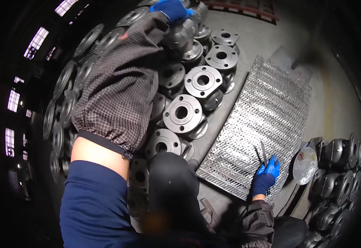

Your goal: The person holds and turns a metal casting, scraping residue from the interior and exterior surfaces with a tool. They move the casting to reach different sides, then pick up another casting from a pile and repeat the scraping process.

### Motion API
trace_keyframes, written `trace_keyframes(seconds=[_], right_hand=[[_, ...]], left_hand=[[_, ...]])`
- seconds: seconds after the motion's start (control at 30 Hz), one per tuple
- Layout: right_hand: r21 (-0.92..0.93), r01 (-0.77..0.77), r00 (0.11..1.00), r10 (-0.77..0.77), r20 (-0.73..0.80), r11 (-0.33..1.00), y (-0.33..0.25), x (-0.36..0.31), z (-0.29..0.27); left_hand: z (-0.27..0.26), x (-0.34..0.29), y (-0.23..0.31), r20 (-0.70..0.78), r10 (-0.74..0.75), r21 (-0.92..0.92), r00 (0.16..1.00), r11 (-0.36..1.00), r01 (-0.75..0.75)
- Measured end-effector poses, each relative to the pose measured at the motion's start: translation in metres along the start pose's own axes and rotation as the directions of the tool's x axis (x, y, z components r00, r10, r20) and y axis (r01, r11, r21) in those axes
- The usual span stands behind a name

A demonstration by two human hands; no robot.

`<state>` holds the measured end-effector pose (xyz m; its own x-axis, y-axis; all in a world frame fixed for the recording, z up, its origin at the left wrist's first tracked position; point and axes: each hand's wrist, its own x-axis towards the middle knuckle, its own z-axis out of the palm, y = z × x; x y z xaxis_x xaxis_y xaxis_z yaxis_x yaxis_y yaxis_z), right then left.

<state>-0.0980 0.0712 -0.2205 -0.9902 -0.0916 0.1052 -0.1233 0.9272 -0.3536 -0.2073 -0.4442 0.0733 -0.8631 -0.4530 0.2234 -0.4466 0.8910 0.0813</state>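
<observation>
My left hand (pixel 172 10), in a blue glove, stretches to the far end of a row of castings. Its fingers close over a grey flanged valve body (pixel 181 36), partly hidden by the hand and sleeve. Low on the right, my right hand (pixel 267 170), also gloved in blue, grips a thin, pointed metal tool (pixel 264 151). That tool points away from me above a ridged, silvery panel (pixel 267 107); its exact kind is unclear. Nearest to my left forearm stand several more flanged valve bodies (pixel 203 80), their round bolt-holed faces upward.
More castings (pixel 66 109) crowd the left side behind my left arm. Stacked valve bodies (pixel 333 182) stand at the right, beside a round, stained disc (pixel 305 166). A reddish rack (pixel 246 9) lies at the far edge. My knee (pixel 173 182) juts up near the castings.
</observation>
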Motion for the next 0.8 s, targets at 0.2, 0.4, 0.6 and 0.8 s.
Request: trace_keyframes(seconds=[0.2, 0.4, 0.6, 0.8], right_hand=[[0.023, 0.075, 0.991, -0.072, -0.113, 0.997, 0.005, 0.004, 0.003], [0.253, -0.165, 0.985, 0.174, -0.013, 0.953, 0.029, 0.005, 0.023], [-0.013, 0.006, 0.999, -0.006, -0.041, 1.0, 0.013, 0.008, 0.014], [0.109, -0.01, 0.999, 0.006, 0.042, 0.994, 0.019, 0.009, 0.01]], left_hand=[[0.049, 0.034, -0.02, 0.206, -0.069, 0.121, 0.976, 0.992, 0.045], [0.033, 0.023, 0.005, 0.291, -0.037, 0.245, 0.956, 0.969, -0.037], [-0.013, -0.039, 0.057, 0.319, 0.021, 0.369, 0.947, 0.918, -0.144], [-0.044, -0.19, 0.153, 0.065, 0.354, 0.294, 0.933, 0.887, -0.356]])
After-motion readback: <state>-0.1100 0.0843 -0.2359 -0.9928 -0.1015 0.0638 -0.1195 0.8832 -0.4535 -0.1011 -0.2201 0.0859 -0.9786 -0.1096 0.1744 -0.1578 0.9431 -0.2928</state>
